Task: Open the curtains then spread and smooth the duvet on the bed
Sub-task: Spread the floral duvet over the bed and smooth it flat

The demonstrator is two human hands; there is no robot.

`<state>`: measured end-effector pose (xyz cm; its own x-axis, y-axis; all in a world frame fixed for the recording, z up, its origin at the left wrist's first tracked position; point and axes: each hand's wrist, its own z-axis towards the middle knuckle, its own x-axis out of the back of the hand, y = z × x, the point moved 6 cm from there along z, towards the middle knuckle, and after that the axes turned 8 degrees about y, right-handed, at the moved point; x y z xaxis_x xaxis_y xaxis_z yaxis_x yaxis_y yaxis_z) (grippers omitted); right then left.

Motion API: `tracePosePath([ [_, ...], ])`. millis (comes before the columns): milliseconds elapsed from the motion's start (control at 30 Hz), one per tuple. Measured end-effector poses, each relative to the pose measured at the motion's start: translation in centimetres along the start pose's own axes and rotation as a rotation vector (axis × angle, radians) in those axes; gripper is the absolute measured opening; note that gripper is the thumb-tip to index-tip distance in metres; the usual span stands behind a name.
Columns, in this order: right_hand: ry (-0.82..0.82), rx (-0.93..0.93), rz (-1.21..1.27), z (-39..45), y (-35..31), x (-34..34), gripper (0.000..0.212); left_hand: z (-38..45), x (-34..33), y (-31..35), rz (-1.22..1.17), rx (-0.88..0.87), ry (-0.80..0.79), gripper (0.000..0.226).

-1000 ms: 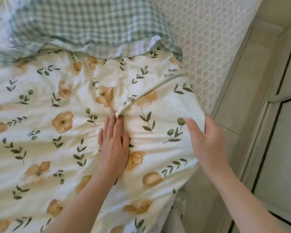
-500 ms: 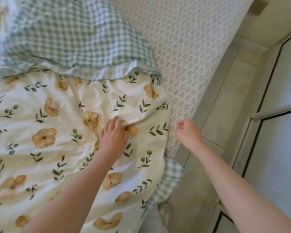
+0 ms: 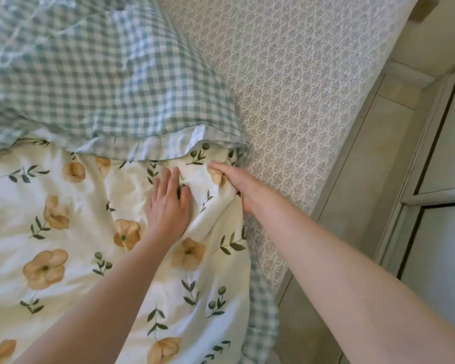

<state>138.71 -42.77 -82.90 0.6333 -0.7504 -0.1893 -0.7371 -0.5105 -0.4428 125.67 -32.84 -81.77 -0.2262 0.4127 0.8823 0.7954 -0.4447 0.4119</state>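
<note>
duvet (image 3: pixel 63 232) floral, on bed | mattress (image 3: pixel 300 88) patterned | floor (image 3: pixel 352 206) pale

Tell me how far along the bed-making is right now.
Done: the floral duvet already lies spread over most of the bed, its top edge tucked under the checked pillow. The curtains are out of view.
In hand: the left hand presses flat on the duvet while the right hand pinches its corner at the mattress edge.
Left: creases around the hands still need smoothing.
</note>
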Motion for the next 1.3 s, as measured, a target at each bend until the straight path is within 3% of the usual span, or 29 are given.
tracePosePath([
  [100,-0.086,0.118,-0.089,-3.7,-3.3,-1.6,0.016,1.1,1.2,1.1,-0.085,0.015,0.093,0.055],
  [233,0.202,0.556,0.336,-11.9,-11.2,7.4,0.026,1.6,4.1,6.5,-0.068,-0.126,0.402,0.056],
  [267,0.256,0.619,0.408,-13.1,-11.7,9.8,0.031,1.9,3.6,7.5,-0.004,-0.166,0.404,0.057],
  [333,0.485,0.517,0.304,-12.0,-9.5,13.5,0.033,2.7,0.4,7.4,0.123,-0.168,0.188,0.059],
  [400,0.710,0.259,0.166,-8.6,-5.7,16.7,0.030,3.1,-3.2,5.5,0.221,-0.075,-0.088,0.060],
  [433,0.794,0.169,0.152,-7.4,-4.3,18.2,0.028,3.4,-4.0,5.0,0.235,-0.046,-0.149,0.061],
  [500,0.933,0.142,0.060,-6.4,-3.5,21.1,0.024,3.9,-3.5,5.4,0.207,-0.059,-0.107,0.060],
  [600,1.027,0.272,-0.062,-6.6,-4.6,23.1,0.026,4.6,-1.8,6.9,0.140,-0.112,0.018,0.053],
  [667,0.994,0.327,-0.177,-5.6,-5.4,22.6,0.032,5.0,-1.4,7.3,0.115,-0.097,0.040,0.050],
  [767,0.842,0.352,-0.407,-3.0,-6.6,20.1,0.068,5.8,-1.6,8.3,0.100,-0.098,0.055,0.046],
  [800,0.780,0.353,-0.520,-1.7,-6.9,19.3,0.071,5.9,-1.9,8.6,0.097,-0.101,0.040,0.046],
  [867,0.665,0.302,-0.705,-0.2,-7.0,18.4,0.042,5.9,-3.0,9.0,0.093,-0.106,-0.032,0.047],
  [900,0.676,0.283,-0.756,-0.1,-7.5,18.7,0.025,5.8,-3.6,9.2,0.096,-0.107,-0.076,0.048],
  [967,0.842,0.221,-0.812,-1.2,-8.3,20.1,0.020,5.4,-4.5,9.1,0.114,-0.106,-0.130,0.048],
  [1067,0.990,0.190,-1.105,-3.0,-11.1,19.1,0.048,4.8,-4.5,9.2,0.070,-0.100,-0.121,0.049],
  [1133,0.883,0.481,-1.243,-3.0,-14.1,13.8,0.072,4.4,-3.8,9.5,0.026,-0.149,-0.065,0.045],
  [1200,0.654,0.800,-1.346,-2.0,-16.2,7.3,0.086,4.0,-3.0,9.6,-0.020,-0.197,0.006,0.037],
  [1300,0.481,0.851,-1.575,2.3,-16.6,1.8,0.095,3.6,-1.7,8.8,-0.097,-0.200,0.137,0.034],
])
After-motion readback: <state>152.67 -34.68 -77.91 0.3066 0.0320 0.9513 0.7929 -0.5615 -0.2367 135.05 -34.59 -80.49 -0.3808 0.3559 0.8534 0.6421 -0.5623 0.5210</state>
